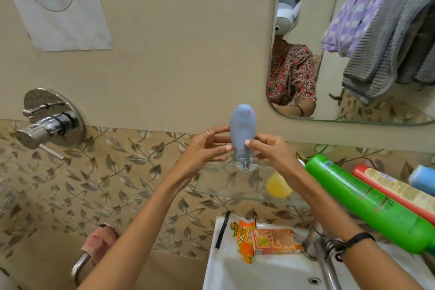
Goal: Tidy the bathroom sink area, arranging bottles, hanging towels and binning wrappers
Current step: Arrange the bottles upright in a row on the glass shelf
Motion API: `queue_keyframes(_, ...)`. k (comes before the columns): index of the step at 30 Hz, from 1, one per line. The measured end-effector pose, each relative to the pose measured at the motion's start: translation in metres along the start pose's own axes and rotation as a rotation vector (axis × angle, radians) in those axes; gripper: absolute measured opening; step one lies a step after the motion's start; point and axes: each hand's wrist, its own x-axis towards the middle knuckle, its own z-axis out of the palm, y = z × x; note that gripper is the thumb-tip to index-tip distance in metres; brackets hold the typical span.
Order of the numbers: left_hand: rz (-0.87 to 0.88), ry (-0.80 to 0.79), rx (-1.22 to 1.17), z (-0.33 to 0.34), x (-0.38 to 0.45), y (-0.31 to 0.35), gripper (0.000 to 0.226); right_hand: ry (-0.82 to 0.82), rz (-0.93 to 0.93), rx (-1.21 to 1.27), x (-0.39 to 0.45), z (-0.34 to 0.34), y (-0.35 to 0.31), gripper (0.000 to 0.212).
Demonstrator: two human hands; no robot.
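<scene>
The right hand's (268, 148) thumb and fingers pinch the lower body of a grey-blue bottle (242, 129), held upright with its cap end down, seemingly resting on the glass shelf (226, 186). The left hand's (207, 146) loosely curled fingers touch its other side. A green bottle (367, 202) lies on the shelf to the right, orange wrappers (266, 240) on the sink (259, 273) rim.
</scene>
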Motion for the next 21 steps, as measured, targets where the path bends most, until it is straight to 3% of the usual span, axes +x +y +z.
queue_keyframes(4, 0.105, 0.043, -0.042, 0.015, 0.001, 0.020, 0.034, -0.043, -0.027, 0.142, -0.005, -0.008, -0.017, 0.018)
queue_keyframes(9, 0.169, 0.103, 0.030, 0.018, -0.001, 0.027, 0.024, 0.030, -0.093, 0.128, -0.010, -0.011, -0.027, 0.021)
queue_keyframes(21, -0.003, 0.225, 0.164, -0.007, -0.011, -0.036, 0.030, 0.084, 0.025, -0.197, 0.003, 0.030, 0.027, 0.016)
